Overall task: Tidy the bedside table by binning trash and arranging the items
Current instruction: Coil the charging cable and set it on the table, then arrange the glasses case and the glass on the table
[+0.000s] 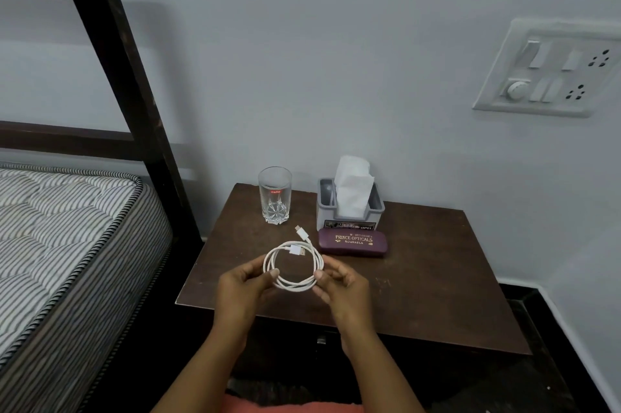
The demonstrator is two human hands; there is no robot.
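A white charging cable (291, 266) is wound into a round coil above the dark brown bedside table (430, 271). My left hand (247, 288) pinches the coil's left side and my right hand (339, 285) pinches its right side. Both plug ends stick out at the top of the coil. An empty clear glass (275, 194) stands at the back left of the table. A grey tissue holder (349, 207) with white tissue poking up sits at the back middle. In front of it lies a shut maroon spectacle case (353, 242).
A bed with a striped mattress (67, 237) and a dark headboard frame (134, 103) stands close on the left of the table. A switchboard (551, 69) is on the wall at the upper right. Dark floor (537, 379) lies to the right.
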